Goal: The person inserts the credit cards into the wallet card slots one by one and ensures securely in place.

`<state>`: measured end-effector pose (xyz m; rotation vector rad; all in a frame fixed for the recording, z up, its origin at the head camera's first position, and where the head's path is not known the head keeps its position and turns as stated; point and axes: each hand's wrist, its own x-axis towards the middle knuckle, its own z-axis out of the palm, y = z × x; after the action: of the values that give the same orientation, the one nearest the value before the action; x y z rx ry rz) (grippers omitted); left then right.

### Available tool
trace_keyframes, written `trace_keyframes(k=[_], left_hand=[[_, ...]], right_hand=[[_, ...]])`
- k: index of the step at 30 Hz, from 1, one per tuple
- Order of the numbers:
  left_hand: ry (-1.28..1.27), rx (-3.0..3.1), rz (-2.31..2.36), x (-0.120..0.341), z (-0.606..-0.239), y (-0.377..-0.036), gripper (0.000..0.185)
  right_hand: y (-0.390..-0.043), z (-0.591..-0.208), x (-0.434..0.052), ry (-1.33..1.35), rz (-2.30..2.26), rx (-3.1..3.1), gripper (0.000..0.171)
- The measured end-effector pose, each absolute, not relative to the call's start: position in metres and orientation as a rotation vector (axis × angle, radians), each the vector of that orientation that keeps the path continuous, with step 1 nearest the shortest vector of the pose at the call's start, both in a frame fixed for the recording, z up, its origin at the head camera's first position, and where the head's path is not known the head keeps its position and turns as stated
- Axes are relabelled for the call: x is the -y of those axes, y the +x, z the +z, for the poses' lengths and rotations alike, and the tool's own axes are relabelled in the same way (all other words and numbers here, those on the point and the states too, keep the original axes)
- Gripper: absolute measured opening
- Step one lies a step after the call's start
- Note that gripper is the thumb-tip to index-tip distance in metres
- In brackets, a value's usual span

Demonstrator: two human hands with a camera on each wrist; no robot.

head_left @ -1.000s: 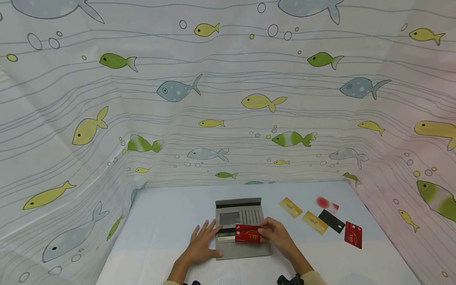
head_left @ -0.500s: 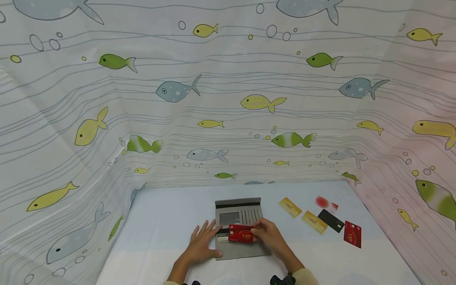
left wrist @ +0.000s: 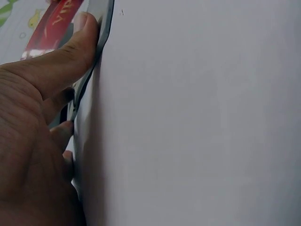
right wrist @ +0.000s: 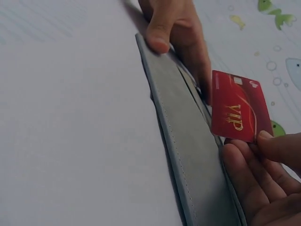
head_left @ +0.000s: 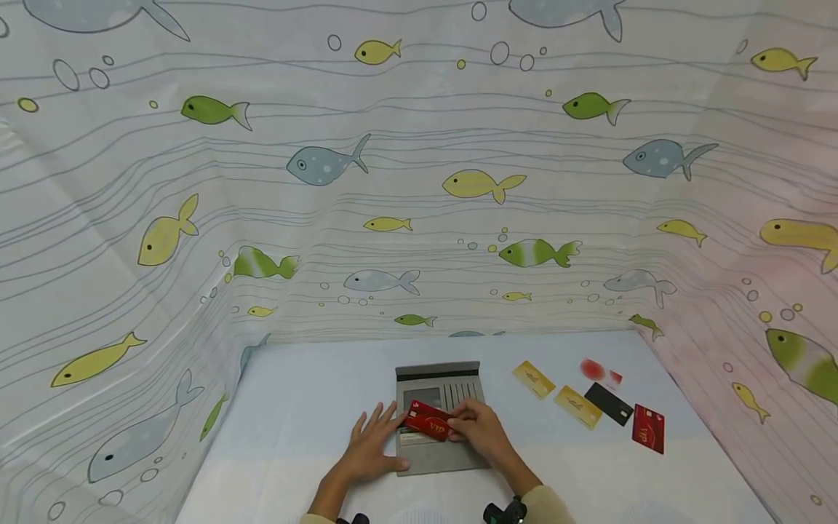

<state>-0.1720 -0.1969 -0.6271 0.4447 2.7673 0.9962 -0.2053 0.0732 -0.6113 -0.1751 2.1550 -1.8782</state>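
A grey open wallet [head_left: 435, 461] with card slots and a dark window lies on the white table. My left hand [head_left: 372, 453] rests at its left side, fingers spread, thumb pressing on the near-left border; in the left wrist view the thumb lies over the wallet's edge. My right hand [head_left: 486, 435] pinches a red VIP card [right wrist: 240, 108] by one end, between thumb and fingers. The card is tilted above the wallet's middle, near a slot, its left corner close to my left fingertips. A pale card strip [head_left: 411, 437] shows in the slot below.
To the right lie two gold cards [head_left: 533, 380], a black card [head_left: 609, 405], a second red VIP card [head_left: 649, 429] and a red-and-white card [head_left: 592, 370]. A fish-patterned cloth [head_left: 419, 145] encloses the back and sides of the white table [head_left: 314, 378].
My right hand has moved left with the red VIP card, which is now tilted, its left end raised toward the wallet's window. The left hand stays in place.
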Motion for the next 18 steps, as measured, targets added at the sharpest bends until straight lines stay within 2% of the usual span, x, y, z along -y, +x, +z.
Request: trace_keyframes(k=[18], left_hand=[[0.443,-2.789,0.973,0.195,-0.623,-0.170,0.092]], right_hand=[[-0.207,-0.626,-0.069,-0.194,-1.904,-2.163,0.018]])
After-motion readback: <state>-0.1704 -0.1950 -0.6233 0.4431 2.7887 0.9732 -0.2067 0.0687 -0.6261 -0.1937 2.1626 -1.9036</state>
